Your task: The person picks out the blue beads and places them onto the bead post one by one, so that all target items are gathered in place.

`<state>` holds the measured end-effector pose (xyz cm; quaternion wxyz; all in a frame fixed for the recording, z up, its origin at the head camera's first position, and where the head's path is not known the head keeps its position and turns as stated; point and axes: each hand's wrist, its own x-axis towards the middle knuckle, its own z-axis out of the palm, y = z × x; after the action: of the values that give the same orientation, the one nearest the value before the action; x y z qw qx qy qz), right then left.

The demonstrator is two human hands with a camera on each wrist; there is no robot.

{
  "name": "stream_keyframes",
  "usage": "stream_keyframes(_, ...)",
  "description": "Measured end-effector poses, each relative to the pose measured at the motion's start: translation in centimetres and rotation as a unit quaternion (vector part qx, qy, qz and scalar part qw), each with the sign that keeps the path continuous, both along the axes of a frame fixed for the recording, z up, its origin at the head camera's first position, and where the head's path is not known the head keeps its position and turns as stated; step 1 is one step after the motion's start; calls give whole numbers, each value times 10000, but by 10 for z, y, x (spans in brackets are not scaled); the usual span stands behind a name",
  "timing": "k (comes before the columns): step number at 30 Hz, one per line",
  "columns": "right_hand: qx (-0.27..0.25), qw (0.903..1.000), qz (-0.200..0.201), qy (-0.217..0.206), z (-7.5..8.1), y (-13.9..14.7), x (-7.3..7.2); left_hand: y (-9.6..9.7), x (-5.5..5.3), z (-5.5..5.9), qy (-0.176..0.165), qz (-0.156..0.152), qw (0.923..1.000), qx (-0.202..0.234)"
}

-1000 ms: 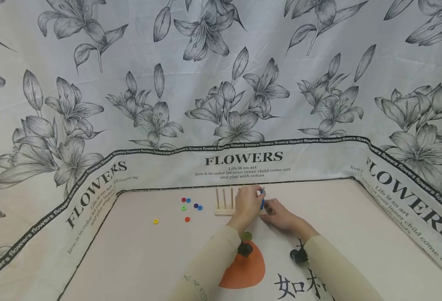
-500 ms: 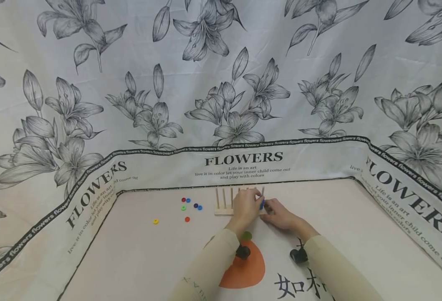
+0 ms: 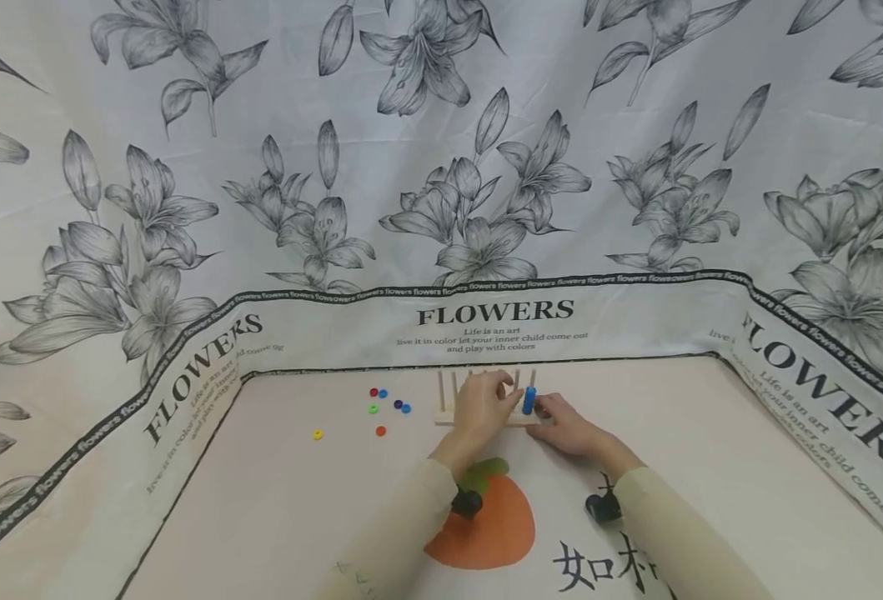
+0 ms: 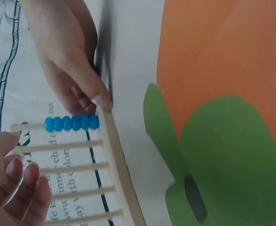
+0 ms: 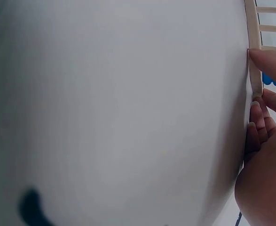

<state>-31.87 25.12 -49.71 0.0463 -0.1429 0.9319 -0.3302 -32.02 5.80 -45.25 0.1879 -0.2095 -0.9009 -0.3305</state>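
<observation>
A wooden peg stand [image 3: 444, 418] with a row of upright pegs stands near the back of the table. Its rightmost peg carries a stack of several blue beads [image 3: 529, 400], lined up down to the base in the left wrist view. My right hand [image 3: 567, 427] grips the right end of the base, thumb on the front side in the right wrist view [image 5: 269, 165]. My left hand [image 3: 480, 408] is in front of the middle pegs, fingers loosely bent and holding nothing. In the left wrist view, its fingertips [image 4: 30, 170] are beside the pegs' upper ends.
Left of the stand lie several loose beads: a yellow bead [image 3: 318, 434], an orange-red bead [image 3: 381, 431], a green bead [image 3: 373, 409], a red bead [image 3: 373, 392], plus blue and dark ones. The cloth bears a printed orange fruit [image 3: 497, 525]. A flowered curtain [image 3: 501, 329] hangs behind.
My left hand has slid a blue bead down the rightmost peg, let go and drawn back left. My right hand keeps its hold on the base. The head view has shifted slightly.
</observation>
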Motion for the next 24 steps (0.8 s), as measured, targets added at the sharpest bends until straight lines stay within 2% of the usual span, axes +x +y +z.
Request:
stream_keyframes(6,175,9998,3,35,0,5,1,-28,3,6,55,-80,9998,159)
stream_keyframes(13,77,9996,-163,-207,-9,7,-7,-68,0,0,-83,44,9994,333)
stream_keyframes(16,27,9996,-166,-239,-11,7,-9,-87,0,-4,-225,246,9990,301)
stream_keyframes(22,56,9995,-144,-288,5,-2,1,-126,0,-15,-632,759,9947,295)
stream_keyframes(24,48,9995,-137,-288,5,-3,1,-135,-1,-19,-754,935,9924,282)
